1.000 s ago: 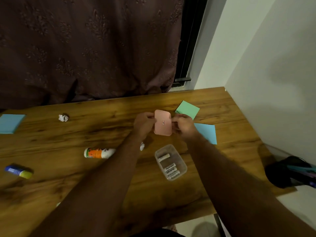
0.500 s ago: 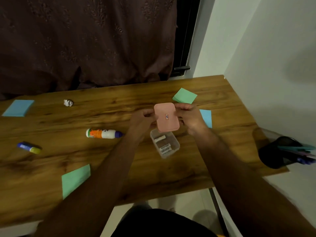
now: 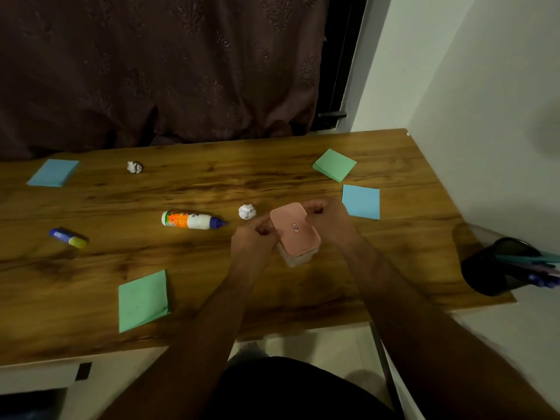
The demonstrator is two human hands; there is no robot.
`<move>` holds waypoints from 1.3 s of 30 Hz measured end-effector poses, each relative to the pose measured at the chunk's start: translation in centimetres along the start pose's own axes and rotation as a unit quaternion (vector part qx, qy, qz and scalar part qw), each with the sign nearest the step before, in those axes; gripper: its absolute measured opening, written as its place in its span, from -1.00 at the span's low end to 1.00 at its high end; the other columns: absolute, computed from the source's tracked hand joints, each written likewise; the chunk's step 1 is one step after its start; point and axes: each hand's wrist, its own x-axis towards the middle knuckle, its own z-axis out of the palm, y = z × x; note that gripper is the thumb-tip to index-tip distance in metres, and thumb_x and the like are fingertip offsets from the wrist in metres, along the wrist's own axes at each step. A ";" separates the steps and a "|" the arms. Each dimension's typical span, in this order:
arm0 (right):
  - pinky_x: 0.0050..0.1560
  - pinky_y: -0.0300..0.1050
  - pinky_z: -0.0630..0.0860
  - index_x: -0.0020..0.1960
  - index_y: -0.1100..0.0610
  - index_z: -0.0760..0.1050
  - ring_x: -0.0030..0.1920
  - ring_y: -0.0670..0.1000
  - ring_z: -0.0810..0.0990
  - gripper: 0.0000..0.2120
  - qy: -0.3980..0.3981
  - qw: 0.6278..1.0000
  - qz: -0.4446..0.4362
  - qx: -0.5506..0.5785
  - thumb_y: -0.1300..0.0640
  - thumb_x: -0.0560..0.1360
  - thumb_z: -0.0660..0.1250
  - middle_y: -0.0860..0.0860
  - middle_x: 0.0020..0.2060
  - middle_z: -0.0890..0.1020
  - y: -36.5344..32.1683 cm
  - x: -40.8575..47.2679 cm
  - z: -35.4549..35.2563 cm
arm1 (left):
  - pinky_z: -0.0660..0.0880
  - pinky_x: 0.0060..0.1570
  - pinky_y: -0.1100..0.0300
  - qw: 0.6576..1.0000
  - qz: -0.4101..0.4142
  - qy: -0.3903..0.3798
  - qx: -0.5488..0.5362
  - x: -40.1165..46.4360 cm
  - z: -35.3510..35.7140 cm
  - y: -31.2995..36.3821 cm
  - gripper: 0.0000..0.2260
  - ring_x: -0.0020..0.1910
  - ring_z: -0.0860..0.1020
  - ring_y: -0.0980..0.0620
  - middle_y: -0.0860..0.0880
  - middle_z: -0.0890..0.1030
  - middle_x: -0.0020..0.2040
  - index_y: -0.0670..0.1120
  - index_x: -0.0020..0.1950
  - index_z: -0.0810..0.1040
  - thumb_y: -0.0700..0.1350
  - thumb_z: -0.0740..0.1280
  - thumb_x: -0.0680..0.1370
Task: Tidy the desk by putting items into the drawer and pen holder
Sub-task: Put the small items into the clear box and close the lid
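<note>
got both hands, left hand [image 3: 254, 236] and right hand [image 3: 325, 218], pinching the pink lid [image 3: 294, 228] onto the little clear box [image 3: 298, 258] mid-surface [image 3: 303, 298], feels light and rigid but probably slippery plastic, so i'd hold it by the long sides.
</note>
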 end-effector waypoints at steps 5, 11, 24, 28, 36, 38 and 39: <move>-0.23 -0.29 0.49 0.21 0.09 0.61 -0.01 -0.03 0.60 -0.69 -0.004 0.999 -0.013 -0.050 0.28 0.52 0.29 0.01 0.10 0.66 0.2 -0.1 0.1 | 0.65 -0.14 0.04 1.000 -0.011 -0.006 0.004 -0.2 0.1 -0.5 -0.64 -0.16 0.64 0.12 0.09 0.66 -0.15 0.03 0.27 0.55 -0.14 0.44 0.49; -0.09 -0.15 0.60 0.22 0.10 0.60 0.04 0.01 0.62 -0.69 -0.012 0.998 -0.014 -0.067 0.27 0.51 0.30 0.01 0.10 0.67 0.7 -0.1 0.2 | 0.64 -0.11 -0.01 1.000 -0.018 -0.015 0.013 -0.2 0.3 -0.9 -0.62 -0.16 0.64 0.09 0.05 0.66 -0.12 0.01 0.30 0.54 -0.13 0.44 0.48; -0.01 -0.06 0.56 0.16 0.13 0.57 0.02 0.02 0.61 -0.68 -0.016 0.998 0.044 -0.034 -0.07 0.55 0.29 -0.01 0.01 0.65 1.2 1.2 0.4 | 0.58 -0.31 0.15 0.973 -0.183 -0.039 -0.134 0.9 0.0 -1.1 -0.82 -0.18 0.63 0.07 0.07 0.67 -0.19 0.04 0.04 0.60 0.10 0.35 0.54; -0.14 -0.04 0.59 0.07 0.17 0.54 -0.11 0.05 0.64 -0.55 -0.024 0.992 0.123 0.024 -0.22 0.55 0.22 0.06 -0.09 0.67 0.5 1.6 1.2 | 0.47 -0.46 0.19 0.959 -0.205 0.011 -0.194 1.8 0.9 -0.9 -0.71 -0.50 0.55 0.09 0.06 0.59 -0.47 -0.01 -0.27 0.57 0.15 0.33 0.53; -0.36 -0.17 0.56 -0.11 0.05 0.52 -0.28 -0.02 0.67 -0.73 0.029 0.992 0.098 0.079 -0.16 0.55 0.29 0.01 -0.23 0.68 1.2 1.1 2.5 | 0.63 -0.24 0.01 0.982 -0.149 0.042 -0.109 2.9 1.4 -1.3 -0.75 -0.27 0.67 0.00 -0.04 0.68 -0.25 -0.08 -0.20 0.61 0.08 0.36 0.53; -0.32 -0.13 0.61 -0.11 0.07 0.54 -0.28 -0.01 0.68 -0.72 0.033 0.992 0.087 0.079 -0.15 0.54 0.30 0.01 -0.23 0.68 1.4 1.2 2.6 | 0.63 -0.09 -0.07 0.990 -0.125 0.039 -0.049 3.0 1.2 -1.4 -0.72 -0.20 0.67 -0.05 -0.07 0.68 -0.21 -0.08 -0.19 0.62 0.11 0.33 0.55; -0.30 -0.10 0.63 -0.09 0.08 0.55 -0.28 0.00 0.68 -0.71 0.033 0.993 0.086 0.078 -0.15 0.54 0.30 0.02 -0.23 0.68 1.4 1.2 2.6 | 0.63 -0.08 -0.07 0.992 -0.115 0.036 -0.024 3.1 1.2 -1.4 -0.70 -0.20 0.67 -0.06 -0.07 0.67 -0.22 -0.08 -0.20 0.61 0.11 0.31 0.56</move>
